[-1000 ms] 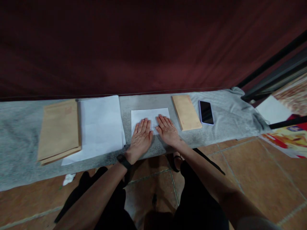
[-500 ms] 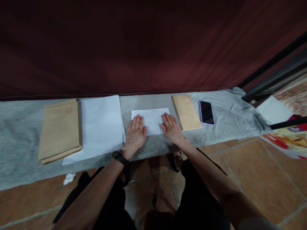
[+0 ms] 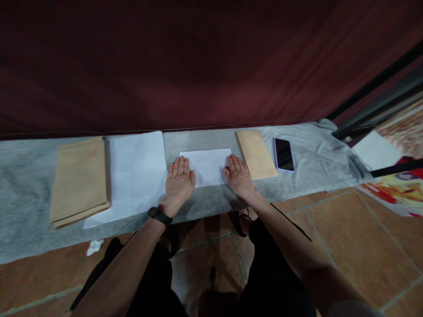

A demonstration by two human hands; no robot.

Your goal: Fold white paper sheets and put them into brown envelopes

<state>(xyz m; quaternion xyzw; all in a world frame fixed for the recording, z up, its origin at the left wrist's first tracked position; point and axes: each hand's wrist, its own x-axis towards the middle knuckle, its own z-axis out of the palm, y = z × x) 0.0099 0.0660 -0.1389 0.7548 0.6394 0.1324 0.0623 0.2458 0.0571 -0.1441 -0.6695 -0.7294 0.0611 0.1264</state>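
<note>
A folded sheet of white paper (image 3: 209, 167) lies flat in the middle of the cloth-covered surface. Over its left end rests my left hand (image 3: 180, 180), palm down with fingers stretched out. My right hand (image 3: 239, 176) lies flat at the paper's right end, its thumb out to the side. To the left of my left hand is a stack of larger white sheets (image 3: 139, 171), partly under brown envelopes (image 3: 79, 180). Just right of my right hand lies another, narrower stack of brown envelopes (image 3: 257, 154).
The long surface is draped in a grey cloth (image 3: 201, 202). A phone (image 3: 284, 154) in a lilac case lies at the right. Behind hangs a dark red curtain (image 3: 198, 88). A crumpled white tissue (image 3: 94, 247) lies on the tiled floor, and a colourful printed board (image 3: 396, 193) stands far right.
My left hand has slid left and my right hand slightly right, so they are farther apart and more of the folded paper shows between them.
</note>
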